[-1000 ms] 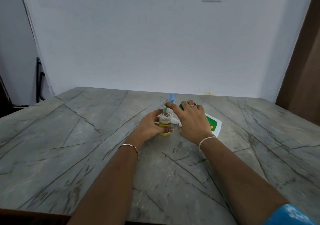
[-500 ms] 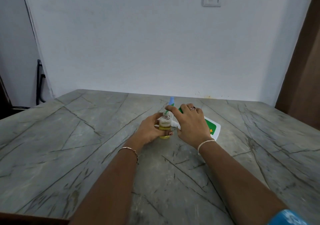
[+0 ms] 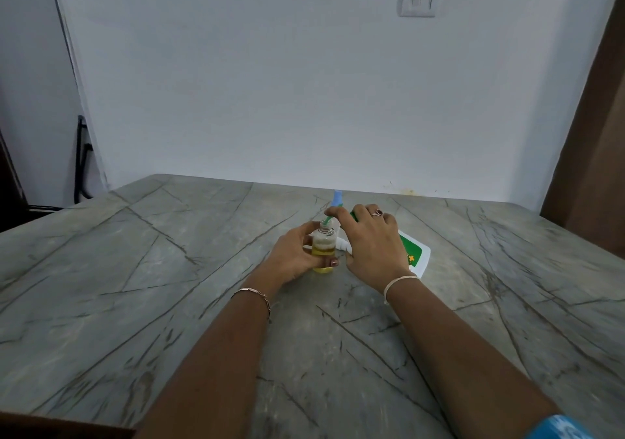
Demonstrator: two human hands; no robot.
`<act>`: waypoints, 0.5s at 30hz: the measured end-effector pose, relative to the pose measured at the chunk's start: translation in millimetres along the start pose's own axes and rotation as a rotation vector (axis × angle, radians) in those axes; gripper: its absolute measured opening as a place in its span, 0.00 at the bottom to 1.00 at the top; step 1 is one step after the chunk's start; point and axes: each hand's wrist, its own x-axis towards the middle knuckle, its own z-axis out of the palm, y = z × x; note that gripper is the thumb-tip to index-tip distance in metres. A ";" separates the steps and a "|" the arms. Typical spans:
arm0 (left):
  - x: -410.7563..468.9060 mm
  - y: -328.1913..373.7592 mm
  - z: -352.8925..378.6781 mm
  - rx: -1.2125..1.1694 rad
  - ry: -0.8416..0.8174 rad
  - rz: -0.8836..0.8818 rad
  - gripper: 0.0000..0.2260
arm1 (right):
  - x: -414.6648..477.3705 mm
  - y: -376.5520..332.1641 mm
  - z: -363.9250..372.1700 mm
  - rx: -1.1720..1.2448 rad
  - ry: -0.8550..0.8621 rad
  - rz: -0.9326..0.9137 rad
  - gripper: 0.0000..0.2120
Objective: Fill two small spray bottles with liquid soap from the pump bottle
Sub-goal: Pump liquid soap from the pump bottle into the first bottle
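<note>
Both forearms reach fwd over the desk [image 3: 162,269], hands meeting near its middle. L hand [image 3: 294,256] wraps fingers and thumb round the small spray bottle [image 3: 323,249], upright on the desk w/ its neck open, part full of yellow liquid. R hand [image 3: 372,245] lies palm-down, fingers curled over the pump bottle [image 3: 415,255], index finger stretched to the green spout [image 3: 326,219] at the small bottle's mouth. Blue cap [image 3: 337,198] shows just behind; can't tell what it belongs to.

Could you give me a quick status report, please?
Left hand grips small bottle, partly full of yellow soap. Right hand holds pump bottle, spout at its mouth. Blue object behind, not blocking.
</note>
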 end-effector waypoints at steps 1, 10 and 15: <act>0.2 0.0 -0.2 -0.003 0.002 -0.001 0.28 | -0.7 1.1 0.4 -0.014 -0.008 -0.006 0.37; -0.6 1.0 -0.3 -0.011 -0.005 0.007 0.28 | -3.9 4.9 0.5 -0.039 -0.004 -0.029 0.41; -1.5 1.6 0.0 -0.007 -0.008 0.009 0.28 | -0.6 0.2 2.0 -0.033 0.012 -0.004 0.37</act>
